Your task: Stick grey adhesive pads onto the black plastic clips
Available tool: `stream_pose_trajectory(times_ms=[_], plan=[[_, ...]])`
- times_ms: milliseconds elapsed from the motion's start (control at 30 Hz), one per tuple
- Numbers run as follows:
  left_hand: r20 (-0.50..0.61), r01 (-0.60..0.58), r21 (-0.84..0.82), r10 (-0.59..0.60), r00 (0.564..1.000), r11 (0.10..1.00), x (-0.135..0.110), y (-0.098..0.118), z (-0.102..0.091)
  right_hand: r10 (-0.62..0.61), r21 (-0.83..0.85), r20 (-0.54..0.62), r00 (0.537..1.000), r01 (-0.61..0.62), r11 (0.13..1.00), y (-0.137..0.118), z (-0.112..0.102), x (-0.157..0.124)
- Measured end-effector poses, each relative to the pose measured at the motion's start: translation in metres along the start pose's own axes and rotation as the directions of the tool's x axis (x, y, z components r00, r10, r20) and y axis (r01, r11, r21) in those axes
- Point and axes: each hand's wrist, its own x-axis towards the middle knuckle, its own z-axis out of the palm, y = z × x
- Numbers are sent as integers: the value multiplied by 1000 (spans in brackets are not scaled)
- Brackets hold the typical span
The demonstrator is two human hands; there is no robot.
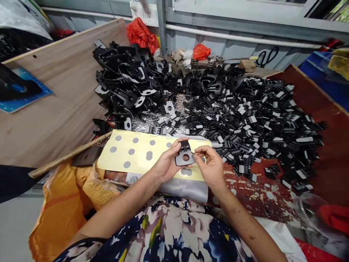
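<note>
My left hand [165, 163] is closed around the edge of a black plastic clip [180, 160]. A grey pad with a round hole faces up on the clip, and a hinge-like black part joins its far side. At the clip's right edge, my right hand [212, 169] pinches with thumb and forefinger; whatever lies between the fingertips is too small to make out. Beneath both hands spreads a yellow backing sheet [140, 160] dotted with grey round stickers. Grey sheet material [188, 189] shows under its near edge.
Small black clip parts [259, 120] are heaped to the right, larger black pieces [120, 65] to the left. Shiny metal pins [181, 103] lie between. A wooden stick [68, 154] rests at left above an orange sack [62, 203]. Scissors [267, 57] stand at the back.
</note>
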Motion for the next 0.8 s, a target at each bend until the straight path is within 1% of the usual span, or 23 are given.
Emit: stream_pose_trajectory(times_ms=[67,200,300,667,733,800], plan=[[-13,-1,2,1,1000,1000,0,0,-1,29,26,0,1000,-29,999,2,0,1],[-24,-1,-1,1,1000,1000,2,0,-2,107,130,7,994,-107,986,7,-1,6],[-23,-1,-7,0,1000,1000,1,0,-2,118,146,4,993,-117,982,7,-1,6],[-14,-6,1,6,1000,1000,-1,0,-5,-19,-33,10,1000,19,999,2,4,1],[2,-7,40,7,1000,999,-1,-3,-6,-58,-73,22,998,60,996,-1,4,-1],[-6,-61,140,63,998,988,0,-8,-7,-106,-137,47,993,111,984,-3,3,-3]])
